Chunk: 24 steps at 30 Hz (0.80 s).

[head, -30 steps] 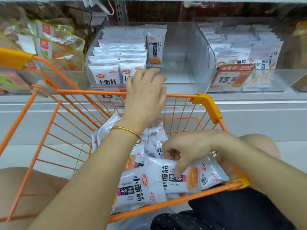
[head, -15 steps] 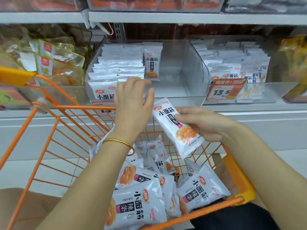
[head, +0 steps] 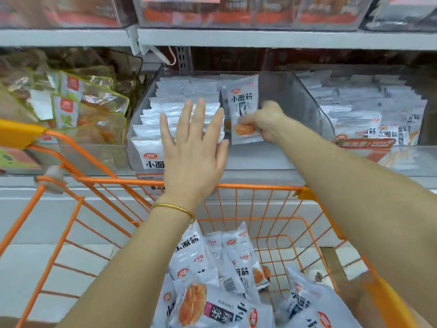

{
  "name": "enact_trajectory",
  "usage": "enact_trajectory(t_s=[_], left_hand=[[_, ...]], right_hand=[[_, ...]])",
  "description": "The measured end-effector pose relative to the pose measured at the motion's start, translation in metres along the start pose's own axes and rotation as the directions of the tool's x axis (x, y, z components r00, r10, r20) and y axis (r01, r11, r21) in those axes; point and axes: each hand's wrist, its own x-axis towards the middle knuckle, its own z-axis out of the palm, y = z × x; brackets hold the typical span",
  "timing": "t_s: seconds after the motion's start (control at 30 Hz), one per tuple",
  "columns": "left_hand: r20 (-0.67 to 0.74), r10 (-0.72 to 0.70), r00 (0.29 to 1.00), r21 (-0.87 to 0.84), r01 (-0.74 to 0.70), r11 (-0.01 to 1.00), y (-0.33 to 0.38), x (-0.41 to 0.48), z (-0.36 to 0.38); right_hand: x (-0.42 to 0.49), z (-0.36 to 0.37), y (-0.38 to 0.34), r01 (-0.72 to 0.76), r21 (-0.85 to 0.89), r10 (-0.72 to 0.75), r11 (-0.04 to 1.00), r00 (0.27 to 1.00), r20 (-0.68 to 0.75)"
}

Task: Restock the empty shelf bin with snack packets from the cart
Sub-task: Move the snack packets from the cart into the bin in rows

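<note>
A clear shelf bin (head: 300, 102) holds rows of white snack packets (head: 165, 107) on its left side; its right side is mostly bare. My right hand (head: 267, 121) pinches one white packet (head: 244, 110) upright inside the bin, beside the rows. My left hand (head: 194, 150) is flat with fingers spread, in front of the standing rows, a gold bangle on its wrist. Below, the orange wire cart (head: 260, 185) holds several more of the same packets (head: 212, 292).
A neighbouring bin (head: 369, 119) on the right is full of similar white packets, with an orange price tag in front. Green-edged bags (head: 78, 107) fill the bin on the left. A shelf board (head: 260, 37) runs overhead. The cart's rim stands just below the bin front.
My right hand picked a packet out of the cart, lifted it and carried it into the bin. My left hand opened its fingers and stayed by the rows.
</note>
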Motion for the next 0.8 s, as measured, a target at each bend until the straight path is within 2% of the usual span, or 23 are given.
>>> enact_trajectory(t_s=[0.1, 0.2, 0.47, 0.8], left_hand=[[-0.029, 0.016, 0.999, 0.023, -0.015, 1.000, 0.000, -0.001, 0.003], [-0.023, 0.016, 1.000, 0.028, -0.015, 0.999, 0.001, -0.002, 0.003], [-0.028, 0.006, 1.000, 0.038, -0.005, 0.999, 0.000, -0.002, 0.003], [-0.031, 0.001, 1.000, 0.028, 0.000, 1.000, 0.000, -0.002, 0.006]], right_hand=[[0.030, 0.008, 0.016, 0.051, -0.319, -0.067, 0.946, 0.997, -0.038], [0.052, 0.009, 0.023, 0.044, -0.442, -0.074, 0.896, 0.996, -0.051], [0.064, 0.023, 0.014, 0.108, -0.479, -0.197, 0.871, 0.970, -0.140], [0.062, 0.016, 0.013, 0.019, -0.501, -0.107, 0.865, 0.983, -0.147]])
